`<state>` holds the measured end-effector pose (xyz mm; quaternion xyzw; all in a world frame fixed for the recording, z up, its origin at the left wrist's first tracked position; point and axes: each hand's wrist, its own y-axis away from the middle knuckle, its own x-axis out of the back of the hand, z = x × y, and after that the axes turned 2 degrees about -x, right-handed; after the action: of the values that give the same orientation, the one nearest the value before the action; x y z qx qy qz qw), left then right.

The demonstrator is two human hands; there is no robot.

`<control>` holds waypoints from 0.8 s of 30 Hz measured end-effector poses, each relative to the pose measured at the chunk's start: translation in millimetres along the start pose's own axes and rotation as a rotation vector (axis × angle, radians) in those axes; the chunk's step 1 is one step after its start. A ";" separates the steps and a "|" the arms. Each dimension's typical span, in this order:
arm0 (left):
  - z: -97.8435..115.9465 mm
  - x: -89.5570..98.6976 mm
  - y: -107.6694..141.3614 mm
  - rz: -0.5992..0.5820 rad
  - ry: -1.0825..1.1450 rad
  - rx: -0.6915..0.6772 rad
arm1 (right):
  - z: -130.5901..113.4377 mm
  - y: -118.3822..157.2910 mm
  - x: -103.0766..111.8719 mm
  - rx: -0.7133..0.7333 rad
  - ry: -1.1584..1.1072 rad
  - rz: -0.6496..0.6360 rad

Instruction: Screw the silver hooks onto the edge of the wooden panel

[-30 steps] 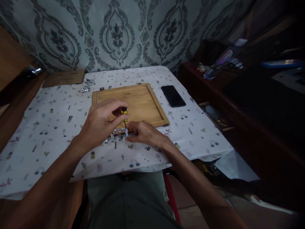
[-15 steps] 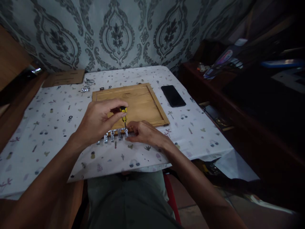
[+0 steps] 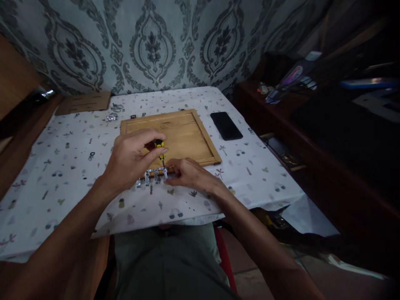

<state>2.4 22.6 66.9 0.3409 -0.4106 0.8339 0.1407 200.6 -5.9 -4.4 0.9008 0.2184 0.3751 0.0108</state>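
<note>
My left hand (image 3: 133, 152) pinches the yellow and black handle of a screwdriver (image 3: 161, 156), held upright. Its shaft points down at the right end of a shiny metal hook rack (image 3: 152, 171), a strip with several hooks along it. The strip lies at the near edge of a wooden framed panel (image 3: 178, 135). My right hand (image 3: 190, 173) is closed at that same right end, thumb and fingers around the last hook. Its fingertips partly cover the spot where the screwdriver tip meets the strip. My left hand hides the rack's left end.
A black phone (image 3: 226, 125) lies right of the panel. Small metal pieces (image 3: 111, 117) and a flat brown cardboard piece (image 3: 83, 103) are at the back left of the patterned tablecloth (image 3: 71, 166). A bottle (image 3: 290, 79) stands on the dark furniture at the right.
My left hand and the screwdriver have shifted slightly to the left, and the hand now covers more of the rack's left end. My right hand stays in place.
</note>
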 end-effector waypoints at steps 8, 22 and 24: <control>-4.3 5.5 -4.5 -0.115 0.080 -0.007 | 0.4 -0.9 -0.1 -0.011 -0.007 -0.007; 2.6 11.9 -4.7 -0.033 0.146 0.077 | -1.0 0.0 1.1 0.006 -0.018 0.008; 4.7 13.9 -5.3 -0.002 0.146 0.081 | -0.2 -0.5 0.7 0.006 -0.013 0.008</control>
<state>-2.9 21.6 81.6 0.2847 -0.3650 0.8723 0.1571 200.8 -5.2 -3.9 0.9042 0.2157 0.3687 0.0079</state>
